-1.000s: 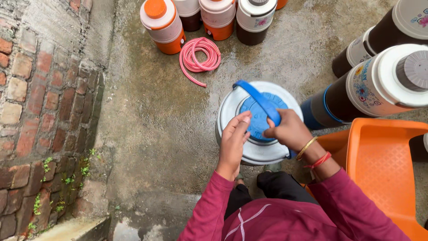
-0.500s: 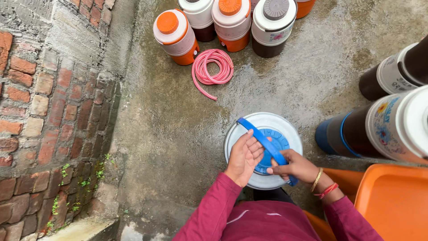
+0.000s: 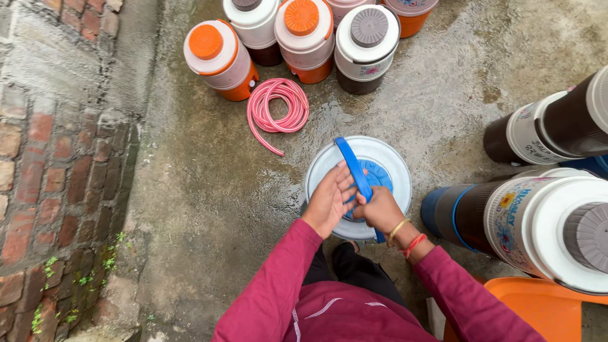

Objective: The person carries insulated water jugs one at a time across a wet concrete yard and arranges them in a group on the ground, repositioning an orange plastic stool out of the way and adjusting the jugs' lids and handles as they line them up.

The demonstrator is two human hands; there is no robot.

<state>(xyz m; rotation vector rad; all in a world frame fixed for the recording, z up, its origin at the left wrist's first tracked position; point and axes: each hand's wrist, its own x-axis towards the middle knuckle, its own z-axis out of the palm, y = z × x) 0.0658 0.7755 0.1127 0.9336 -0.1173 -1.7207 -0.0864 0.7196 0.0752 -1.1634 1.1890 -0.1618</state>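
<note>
A white water jug with a blue screw lid [image 3: 379, 176] and a blue carry handle [image 3: 350, 159] stands on the wet concrete in front of me. My left hand [image 3: 329, 201] lies flat on the lid's left side, fingers pressed against the handle. Over the lid's near edge my right hand [image 3: 379, 210] is curled, with bangles and a red thread on its wrist. Both hands grip the lid. My sleeves are maroon.
Several jugs with orange and grey lids [image 3: 303, 33] stand at the back. A coiled pink hose [image 3: 278, 107] lies near them. Big dark jugs [image 3: 538, 215] crowd the right. An orange plastic thing [image 3: 538, 310] sits at bottom right. A brick wall [image 3: 44, 158] runs along the left.
Both hands have shifted around the blue lid, the right one coming nearer me on it. My head has moved, so the jug sits lower and more central in view.
</note>
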